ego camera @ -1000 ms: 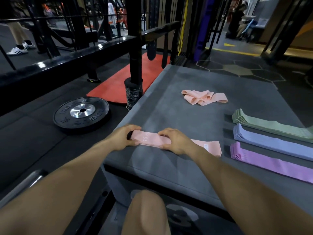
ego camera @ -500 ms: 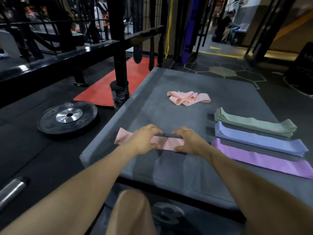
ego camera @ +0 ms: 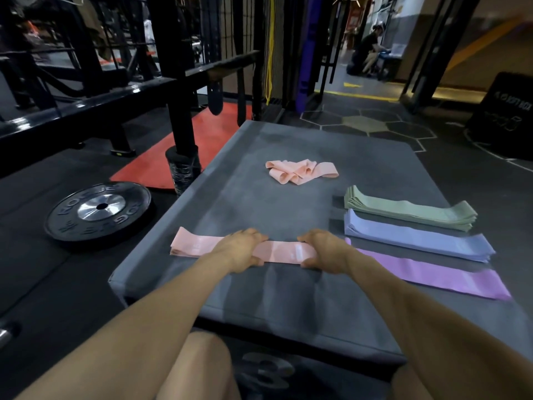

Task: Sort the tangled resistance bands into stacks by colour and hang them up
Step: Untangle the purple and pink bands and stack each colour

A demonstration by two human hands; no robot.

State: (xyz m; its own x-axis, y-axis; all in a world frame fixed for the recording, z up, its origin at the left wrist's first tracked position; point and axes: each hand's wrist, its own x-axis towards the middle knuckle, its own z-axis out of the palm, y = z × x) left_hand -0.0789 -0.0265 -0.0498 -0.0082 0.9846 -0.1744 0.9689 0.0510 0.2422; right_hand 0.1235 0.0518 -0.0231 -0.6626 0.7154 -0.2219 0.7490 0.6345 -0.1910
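Head view: left hand (ego camera: 240,251) and right hand (ego camera: 324,251) grip the flattened pink bands (ego camera: 199,246)
Uneven pulling could skew the layers or nudge the near purple stack (ego camera: 432,274)

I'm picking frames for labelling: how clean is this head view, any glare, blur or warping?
Head view: dim overall; glare on the weight plate hub; wide-angle bending at the edges; the pink band between left hand and right hand looks slightly soft.
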